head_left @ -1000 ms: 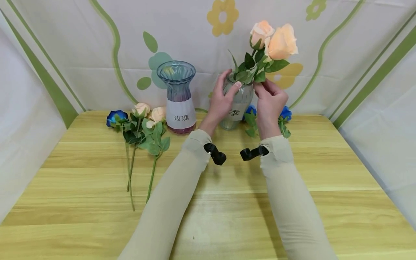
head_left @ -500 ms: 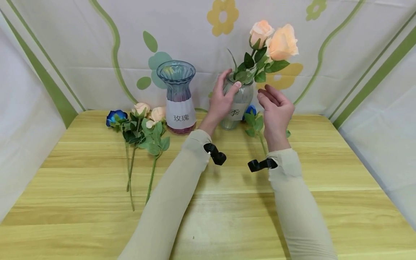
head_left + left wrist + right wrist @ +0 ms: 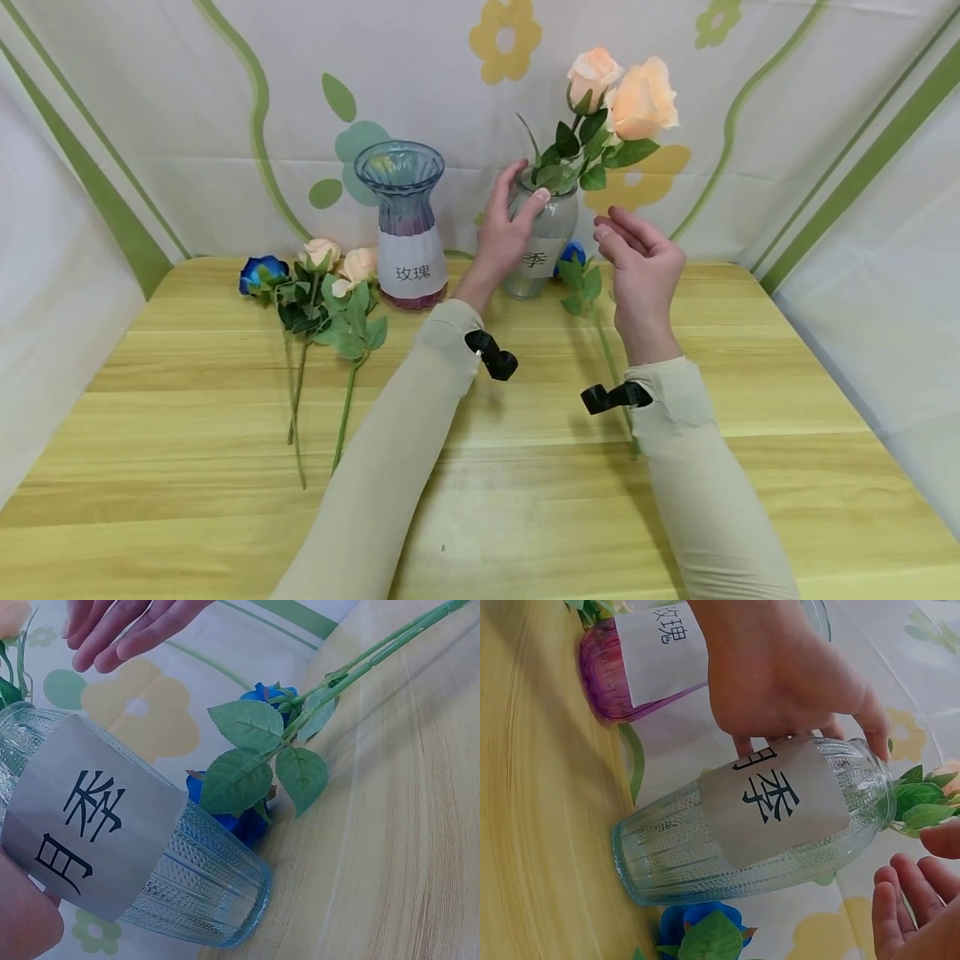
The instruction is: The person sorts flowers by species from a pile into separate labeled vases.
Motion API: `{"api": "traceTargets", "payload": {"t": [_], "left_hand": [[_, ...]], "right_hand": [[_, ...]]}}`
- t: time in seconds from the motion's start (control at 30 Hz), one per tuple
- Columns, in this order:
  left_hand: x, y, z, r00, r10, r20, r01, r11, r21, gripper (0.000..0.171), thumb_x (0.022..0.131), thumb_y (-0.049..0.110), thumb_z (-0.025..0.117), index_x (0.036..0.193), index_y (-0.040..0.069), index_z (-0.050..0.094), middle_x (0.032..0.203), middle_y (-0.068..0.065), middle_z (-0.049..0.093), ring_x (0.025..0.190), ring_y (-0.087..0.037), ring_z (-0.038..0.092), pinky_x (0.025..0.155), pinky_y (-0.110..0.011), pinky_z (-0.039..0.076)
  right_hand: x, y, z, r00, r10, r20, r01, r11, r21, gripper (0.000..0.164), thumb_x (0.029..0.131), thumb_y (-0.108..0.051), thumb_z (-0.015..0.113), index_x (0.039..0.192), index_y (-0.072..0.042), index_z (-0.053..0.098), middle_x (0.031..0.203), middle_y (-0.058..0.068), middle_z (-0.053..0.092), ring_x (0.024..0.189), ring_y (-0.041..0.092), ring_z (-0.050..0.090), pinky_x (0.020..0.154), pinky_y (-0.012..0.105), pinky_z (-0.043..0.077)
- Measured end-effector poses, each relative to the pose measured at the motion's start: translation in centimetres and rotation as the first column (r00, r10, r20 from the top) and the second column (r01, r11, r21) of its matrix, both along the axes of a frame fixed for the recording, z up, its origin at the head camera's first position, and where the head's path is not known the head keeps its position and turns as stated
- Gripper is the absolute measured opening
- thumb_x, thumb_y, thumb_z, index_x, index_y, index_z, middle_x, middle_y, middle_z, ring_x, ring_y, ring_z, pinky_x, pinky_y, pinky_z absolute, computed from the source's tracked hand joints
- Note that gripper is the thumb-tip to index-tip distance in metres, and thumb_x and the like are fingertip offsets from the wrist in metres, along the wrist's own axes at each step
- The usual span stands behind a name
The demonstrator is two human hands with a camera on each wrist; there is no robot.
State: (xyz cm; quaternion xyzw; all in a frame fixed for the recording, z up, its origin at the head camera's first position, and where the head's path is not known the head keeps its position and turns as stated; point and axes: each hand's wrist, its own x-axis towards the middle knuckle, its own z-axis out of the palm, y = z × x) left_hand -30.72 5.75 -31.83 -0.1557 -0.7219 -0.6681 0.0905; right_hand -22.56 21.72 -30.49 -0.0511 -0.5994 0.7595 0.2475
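My left hand (image 3: 506, 233) grips the clear ribbed glass vase (image 3: 558, 218) near its neck, thumb at the rim and fingers around the left side. The vase stands upright with a white label of dark characters (image 3: 90, 817). Two peach roses (image 3: 643, 100) with green leaves (image 3: 922, 802) stand in it, leaning right. My right hand (image 3: 641, 271) hangs to the right of the vase, apart from it, fingers loosely bent and holding nothing. Behind the vase's base lie blue roses (image 3: 240, 825), their leafy stems (image 3: 375, 656) running toward me; my right arm partly hides them in the head view.
A blue-and-purple flared glass vase (image 3: 408, 212) with a white label stands left of the clear one. Further left lie a blue rose (image 3: 262, 273) and two peach roses (image 3: 357, 265) with long stems on the wooden table (image 3: 187, 467). A printed curtain (image 3: 442, 50) hangs behind.
My right hand has let go by the vase's rim and drawn away to the right and toward me. The left hand keeps its grip; the peach roses stay in the vase.
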Motion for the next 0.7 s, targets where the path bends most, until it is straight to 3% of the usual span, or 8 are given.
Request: {"api": "traceTargets", "payload": {"t": [0.1,0.27,0.37,0.57,0.7], "left_hand": [[0.0,-0.1,0.1,1.000,0.006,0.002,-0.006,1.000,0.000,0.063,0.107,0.041,0.059,0.164,0.028,0.036,0.173,0.007,0.034,0.162,-0.013,0.026,0.134,-0.047,0.022],[-0.1,-0.5,0.1,1.000,0.016,-0.004,-0.016,1.000,-0.004,0.063,0.107,0.042,0.058,0.164,0.028,0.036,0.173,0.007,0.034,0.162,-0.013,0.027,0.134,-0.048,0.022],[-0.1,-0.7,0.0,1.000,0.020,-0.005,-0.020,1.000,-0.010,0.063,0.107,0.042,0.058,0.164,0.027,0.036,0.173,0.006,0.034,0.162,-0.014,0.027,0.134,-0.049,0.022],[-0.3,-0.4,-0.2,1.000,0.010,-0.009,-0.011,1.000,-0.004,0.064,0.107,0.042,0.060,0.165,0.026,0.036,0.173,0.007,0.034,0.162,-0.013,0.027,0.134,-0.047,0.023],[-0.3,0.0,-0.3,1.000,0.001,-0.018,-0.001,1.000,0.000,0.065,0.107,0.041,0.060,0.165,0.025,0.036,0.172,0.007,0.036,0.162,-0.014,0.028,0.134,-0.046,0.023]], "right_hand": [[-0.1,-0.4,0.2,1.000,0.023,0.006,-0.023,1.000,0.014,0.031,0.093,-0.004,0.079,0.124,-0.003,0.078,0.106,0.005,0.083,0.098,0.015,0.078,0.082,0.019,0.062],[-0.5,-0.9,0.5,0.994,0.084,0.064,-0.088,0.994,0.065,0.040,0.098,-0.015,0.076,0.138,-0.008,0.071,0.135,0.010,0.075,0.117,0.015,0.072,0.089,0.019,0.059],[-1.0,-1.1,0.7,0.989,0.112,0.097,-0.121,0.987,0.101,0.045,0.102,-0.020,0.072,0.146,-0.011,0.065,0.148,0.009,0.067,0.130,0.017,0.065,0.099,0.024,0.056],[-1.9,-1.5,0.8,0.980,0.157,0.124,-0.175,0.974,0.146,0.050,0.106,-0.025,0.066,0.154,-0.013,0.057,0.158,0.006,0.058,0.146,0.020,0.054,0.121,0.044,0.044],[-2.3,-1.7,0.8,0.975,0.166,0.146,-0.189,0.970,0.156,0.049,0.107,-0.027,0.064,0.154,-0.016,0.057,0.159,0.003,0.056,0.146,0.017,0.051,0.124,0.045,0.039]]}}
